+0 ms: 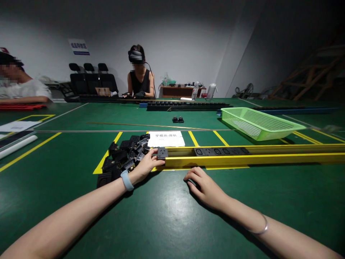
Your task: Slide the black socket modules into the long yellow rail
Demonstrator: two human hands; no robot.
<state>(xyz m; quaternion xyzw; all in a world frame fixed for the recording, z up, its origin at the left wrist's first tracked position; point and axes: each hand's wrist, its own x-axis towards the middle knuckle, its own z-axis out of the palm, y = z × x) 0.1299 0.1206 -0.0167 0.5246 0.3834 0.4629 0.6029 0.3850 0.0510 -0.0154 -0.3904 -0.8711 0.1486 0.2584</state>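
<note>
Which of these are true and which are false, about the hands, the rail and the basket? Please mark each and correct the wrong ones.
1. The left hand holds a module at the left end of the rail. True.
2. The right hand is behind the rail. False: the right hand is on its near side.
3. A blue band is on the left wrist. True.
4. The basket is red. False: the basket is green.
</note>
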